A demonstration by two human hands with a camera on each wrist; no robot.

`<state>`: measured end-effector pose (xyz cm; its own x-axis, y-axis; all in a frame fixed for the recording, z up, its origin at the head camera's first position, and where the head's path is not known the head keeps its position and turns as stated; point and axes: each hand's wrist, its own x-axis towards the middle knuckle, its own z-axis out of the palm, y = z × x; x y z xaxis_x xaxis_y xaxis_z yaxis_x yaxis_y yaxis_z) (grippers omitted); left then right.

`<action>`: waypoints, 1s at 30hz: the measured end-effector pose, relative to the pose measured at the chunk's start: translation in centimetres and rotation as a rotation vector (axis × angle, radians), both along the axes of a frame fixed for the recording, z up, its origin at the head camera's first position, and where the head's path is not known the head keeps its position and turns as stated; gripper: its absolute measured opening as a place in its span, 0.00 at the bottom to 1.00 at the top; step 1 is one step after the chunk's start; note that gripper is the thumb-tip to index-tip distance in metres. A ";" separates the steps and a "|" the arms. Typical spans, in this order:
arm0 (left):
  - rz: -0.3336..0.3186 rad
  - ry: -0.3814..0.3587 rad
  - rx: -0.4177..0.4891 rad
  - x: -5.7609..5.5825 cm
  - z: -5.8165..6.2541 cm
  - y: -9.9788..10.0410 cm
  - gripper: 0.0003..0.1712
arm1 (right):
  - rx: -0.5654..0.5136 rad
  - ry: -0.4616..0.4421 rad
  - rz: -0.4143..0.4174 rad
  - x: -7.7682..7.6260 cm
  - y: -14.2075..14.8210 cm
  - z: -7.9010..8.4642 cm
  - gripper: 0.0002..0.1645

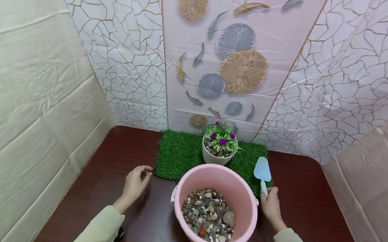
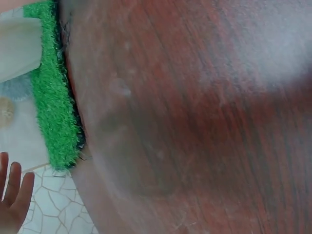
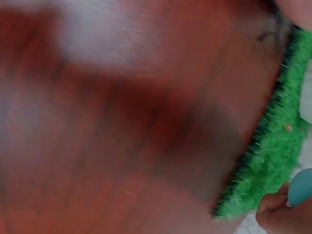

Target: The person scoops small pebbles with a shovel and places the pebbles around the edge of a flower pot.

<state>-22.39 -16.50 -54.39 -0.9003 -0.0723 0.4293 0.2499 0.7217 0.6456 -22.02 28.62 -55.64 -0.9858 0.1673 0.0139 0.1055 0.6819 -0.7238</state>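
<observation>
My right hand point(image 1: 271, 205) grips the handle of a light blue trowel point(image 1: 263, 169), its blade pointing away from me over the mat's right edge. In the right wrist view only part of the fingers and the blue handle point(image 3: 300, 187) shows. My left hand point(image 1: 136, 182) holds nothing; it hovers over the table left of the bucket, fingers loosely bent. Between the hands stands a pink bucket point(image 1: 219, 170) with a layer of mixed pebbles point(image 1: 207, 214) inside. Behind it, a white pot point(image 1: 215, 159) holds pebbles and a plant with purple flowers point(image 1: 222, 141).
A green grass mat point(image 1: 180, 154) lies along the back of the dark red-brown table point(image 1: 117, 148), under the pot. Patterned cloth point(image 1: 134, 53) rises behind, and beige cloth walls point(image 1: 39, 121) close in both sides. The bucket's white handle ends point(image 1: 173, 194) stick out at its sides.
</observation>
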 end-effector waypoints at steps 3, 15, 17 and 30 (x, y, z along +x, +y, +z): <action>-0.004 0.020 -0.031 0.0 -0.4 -0.4 0.07 | 0.000 -0.019 0.008 0.2 -0.3 -1.1 0.18; 0.000 0.001 -0.092 -0.3 -1.7 -0.6 0.19 | 0.052 -0.006 -0.022 -0.3 -0.8 -3.5 0.13; -0.012 -0.016 -0.095 -0.2 -1.8 -0.5 0.21 | 0.066 -0.001 -0.018 -0.2 -1.0 -3.7 0.15; -0.067 -0.089 -0.114 -0.1 -2.4 -0.6 0.34 | 0.133 -0.051 -0.015 0.1 -1.4 -3.7 0.20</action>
